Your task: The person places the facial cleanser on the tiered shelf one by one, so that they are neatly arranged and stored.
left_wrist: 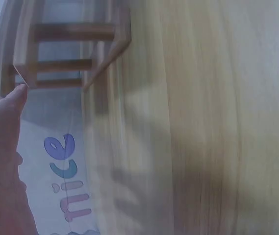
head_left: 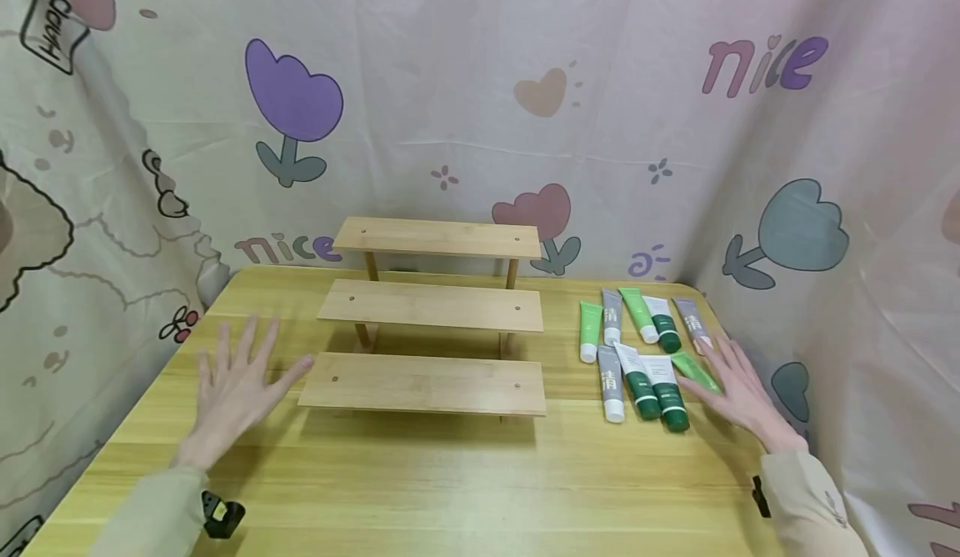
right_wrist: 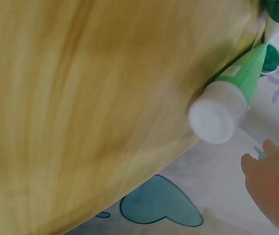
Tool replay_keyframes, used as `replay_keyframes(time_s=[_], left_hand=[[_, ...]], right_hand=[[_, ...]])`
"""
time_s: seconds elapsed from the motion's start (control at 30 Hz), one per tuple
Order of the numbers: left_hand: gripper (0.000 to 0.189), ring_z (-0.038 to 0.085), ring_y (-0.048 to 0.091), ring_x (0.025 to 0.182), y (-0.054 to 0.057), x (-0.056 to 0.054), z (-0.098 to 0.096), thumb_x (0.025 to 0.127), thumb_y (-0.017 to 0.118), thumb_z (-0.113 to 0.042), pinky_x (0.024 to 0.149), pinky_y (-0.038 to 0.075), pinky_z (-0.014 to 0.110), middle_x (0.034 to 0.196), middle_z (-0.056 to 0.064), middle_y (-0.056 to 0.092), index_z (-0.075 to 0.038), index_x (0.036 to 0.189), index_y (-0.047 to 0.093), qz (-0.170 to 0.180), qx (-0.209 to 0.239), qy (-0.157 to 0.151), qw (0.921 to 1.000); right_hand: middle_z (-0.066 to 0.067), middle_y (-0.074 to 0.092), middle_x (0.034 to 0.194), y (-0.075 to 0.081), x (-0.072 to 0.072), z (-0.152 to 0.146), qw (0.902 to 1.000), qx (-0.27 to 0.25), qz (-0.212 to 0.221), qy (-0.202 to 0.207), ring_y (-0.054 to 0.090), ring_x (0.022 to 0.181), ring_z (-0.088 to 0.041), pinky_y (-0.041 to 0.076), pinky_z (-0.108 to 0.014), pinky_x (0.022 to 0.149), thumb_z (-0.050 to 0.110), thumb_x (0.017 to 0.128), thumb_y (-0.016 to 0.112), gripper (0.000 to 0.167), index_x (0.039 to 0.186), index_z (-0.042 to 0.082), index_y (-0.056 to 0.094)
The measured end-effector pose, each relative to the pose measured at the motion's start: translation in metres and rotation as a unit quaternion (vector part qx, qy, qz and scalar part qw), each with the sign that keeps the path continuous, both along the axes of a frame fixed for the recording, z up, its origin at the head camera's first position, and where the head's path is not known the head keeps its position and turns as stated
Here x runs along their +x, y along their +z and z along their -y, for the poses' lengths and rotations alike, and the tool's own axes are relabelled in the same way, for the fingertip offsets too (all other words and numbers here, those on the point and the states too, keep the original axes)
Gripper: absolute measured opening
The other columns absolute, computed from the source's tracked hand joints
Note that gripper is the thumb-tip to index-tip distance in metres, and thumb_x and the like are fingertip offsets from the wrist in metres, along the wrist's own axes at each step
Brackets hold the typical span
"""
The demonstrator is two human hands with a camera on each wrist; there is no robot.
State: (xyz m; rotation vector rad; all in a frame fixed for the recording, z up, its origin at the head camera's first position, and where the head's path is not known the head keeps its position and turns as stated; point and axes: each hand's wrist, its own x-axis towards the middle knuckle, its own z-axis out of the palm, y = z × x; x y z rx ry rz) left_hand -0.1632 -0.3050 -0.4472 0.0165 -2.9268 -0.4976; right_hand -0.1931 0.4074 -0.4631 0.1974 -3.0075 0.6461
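My left hand point(head_left: 236, 386) is spread wide above the table, left of a three-tier wooden display stand point(head_left: 427, 383). Its thumb tip overlaps the lowest step's left end in the head view; the left wrist view has that thumb point(left_wrist: 19, 93) pointing toward the stand point(left_wrist: 73, 32). On the right, my right hand point(head_left: 738, 390) hovers with fingers extended and nothing held. It is nearest to a light green tube point(head_left: 696, 372) and a mauve-grey tube point(head_left: 692, 320). The right wrist view shows a light green tube point(right_wrist: 240, 78) with its white cap facing the camera.
Several more squeeze tubes lie in two rough rows right of the stand: light green point(head_left: 590, 328), grey point(head_left: 611, 382), and white with dark green point(head_left: 666, 394). A patterned curtain point(head_left: 450, 82) hangs behind and beside the wooden table point(head_left: 420, 499). Dark devices point(head_left: 222, 515) sit on both wrists.
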Motion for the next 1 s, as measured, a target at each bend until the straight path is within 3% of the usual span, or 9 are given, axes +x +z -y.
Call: replay_keyframes(time_s=[0.2,0.43,0.6,0.7,0.77,0.87,1.0], left_hand=[[0.089,0.051,-0.02,0.15,0.005,0.006,-0.011,0.1,0.043,-0.064,0.115,-0.022,0.076,0.169,0.014,-0.013,-0.021,0.163,-0.002,0.004,0.007,-0.021,0.9997],[0.077,0.058,0.011,0.148,0.006,0.012,-0.017,0.103,0.049,-0.049,0.119,0.001,0.081,0.162,0.031,0.021,-0.015,0.163,0.014,-0.011,0.047,-0.088,0.9949],[0.071,0.06,0.026,0.142,0.003,0.015,-0.019,0.104,0.051,-0.042,0.107,0.018,0.087,0.158,0.033,0.03,-0.021,0.163,0.016,0.01,0.107,-0.111,0.988],[0.068,0.059,0.038,0.134,0.0,0.016,-0.02,0.105,0.053,-0.036,0.1,0.03,0.087,0.149,0.033,0.045,-0.016,0.162,0.022,0.008,0.146,-0.121,0.9819],[0.065,0.057,0.048,0.128,-0.002,0.015,-0.02,0.105,0.055,-0.032,0.1,0.038,0.082,0.14,0.032,0.055,-0.011,0.16,0.027,0.003,0.173,-0.126,0.9768],[0.062,0.029,0.066,0.111,-0.005,0.014,-0.02,0.102,0.06,-0.025,0.098,0.058,0.053,0.12,0.023,0.069,-0.004,0.156,0.035,-0.008,0.207,-0.129,0.9696],[0.061,-0.006,0.062,0.092,-0.007,0.013,-0.019,0.099,0.066,-0.019,0.082,0.056,0.014,0.107,0.013,0.074,0.002,0.15,0.042,-0.001,0.266,-0.127,0.9555]], right_hand=[[-0.033,-0.001,0.165,-0.004,0.002,-0.008,0.9995,-0.022,0.021,-0.001,0.002,0.146,-0.063,0.01,-0.088,0.108,0.049,0.095,0.063,0.092,0.16,0.003,0.018],[-0.043,0.022,0.154,-0.01,0.003,-0.015,0.9991,-0.039,-0.006,0.015,0.022,0.134,-0.068,0.022,-0.084,0.105,0.037,0.089,0.075,0.087,0.153,-0.003,0.032],[-0.042,0.033,0.145,-0.013,0.005,-0.018,0.9991,-0.041,-0.009,0.009,0.03,0.126,-0.063,0.033,-0.08,0.097,0.034,0.087,0.078,0.087,0.153,-0.002,0.035],[-0.041,0.036,0.14,-0.013,0.005,-0.021,0.9993,-0.037,0.005,0.002,0.036,0.12,-0.059,0.04,-0.077,0.089,0.035,0.088,0.078,0.087,0.155,0.001,0.033],[-0.039,0.039,0.134,-0.012,0.006,-0.023,0.9994,-0.034,0.01,0.0,0.04,0.114,-0.054,0.045,-0.071,0.084,0.035,0.088,0.078,0.087,0.155,0.002,0.034],[-0.035,0.049,0.122,-0.012,0.006,-0.026,0.9995,-0.03,-0.007,0.009,0.047,0.103,-0.044,0.05,-0.053,0.075,0.032,0.086,0.08,0.085,0.152,-0.001,0.039],[-0.023,0.061,0.106,-0.014,0.006,-0.028,0.9988,-0.028,-0.037,0.017,0.047,0.089,-0.023,0.041,-0.026,0.067,0.025,0.083,0.084,0.076,0.144,-0.004,0.048]])
